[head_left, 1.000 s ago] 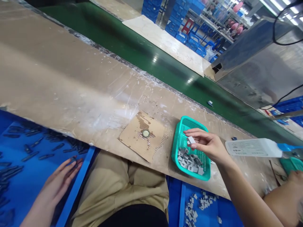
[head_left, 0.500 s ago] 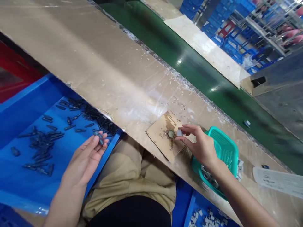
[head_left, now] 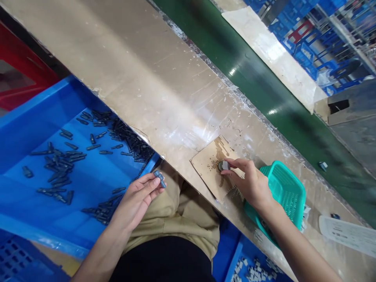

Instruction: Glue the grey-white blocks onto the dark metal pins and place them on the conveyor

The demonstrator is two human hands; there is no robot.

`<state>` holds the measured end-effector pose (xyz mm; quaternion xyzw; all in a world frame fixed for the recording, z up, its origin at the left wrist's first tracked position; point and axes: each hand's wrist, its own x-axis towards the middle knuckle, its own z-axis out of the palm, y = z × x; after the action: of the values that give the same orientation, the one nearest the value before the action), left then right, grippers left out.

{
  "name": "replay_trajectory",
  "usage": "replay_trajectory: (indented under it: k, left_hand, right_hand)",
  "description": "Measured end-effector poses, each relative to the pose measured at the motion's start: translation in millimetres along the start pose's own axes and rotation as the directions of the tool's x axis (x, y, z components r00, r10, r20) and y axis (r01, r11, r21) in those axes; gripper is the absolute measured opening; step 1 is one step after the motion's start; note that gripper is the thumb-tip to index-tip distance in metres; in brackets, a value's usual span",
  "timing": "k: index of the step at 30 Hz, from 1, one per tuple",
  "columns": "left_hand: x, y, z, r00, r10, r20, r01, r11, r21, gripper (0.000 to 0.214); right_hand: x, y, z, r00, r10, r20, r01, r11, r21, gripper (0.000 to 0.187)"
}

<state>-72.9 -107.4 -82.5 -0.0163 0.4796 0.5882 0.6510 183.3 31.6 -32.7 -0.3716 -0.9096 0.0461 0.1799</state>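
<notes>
My left hand [head_left: 141, 196] pinches a small dark blue-grey stepped plastic part [head_left: 159, 179] between thumb and fingers, above my lap. With thumb and fingertips, my right hand [head_left: 249, 178] grips a small light grey block [head_left: 225, 165]. That block is right at a small round cap-like dish [head_left: 220, 166]; whether they touch I cannot tell. The dish sits on a square of cardboard [head_left: 205, 160] with dark wet-looking stains around it.
A blue bin [head_left: 44, 113] with many dark parts [head_left: 60, 166] stands at left. Right of the cardboard is a green basket [head_left: 289, 184]. A lower bin holds light grey pieces [head_left: 255, 272]. Beyond the bench [head_left: 164, 94] runs a green belt [head_left: 243, 74] carrying one small part [head_left: 323, 166].
My left hand has moved right, out from over the blue bin, with its part. My right hand has brought the grey block to the round dish. The view has shifted slightly.
</notes>
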Motion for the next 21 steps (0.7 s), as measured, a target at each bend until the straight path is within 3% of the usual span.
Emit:
replay_trajectory:
  k: [14,18,21]
  left_hand:
    - [-4,-5,1.4,0.994,-0.074,0.083,0.065,0.992,0.105,0.019]
    - [-8,-7,16.4,0.980,-0.087,0.181,0.072,0.994,0.087,0.016]
    - [-13,-13,38.3,0.982,0.071,0.174,-0.088,0.992,0.095,0.015]
  right_hand:
    - [1,1,-1,0.998,-0.046,0.039,0.046,0.999,-0.008,0.019]
    - [2,-4,-10,0.992,0.092,-0.082,-0.089,0.995,0.042,0.031]
    - [5,-22,-25,0.962,0.260,-0.089,-0.218,0.920,0.326,0.037]
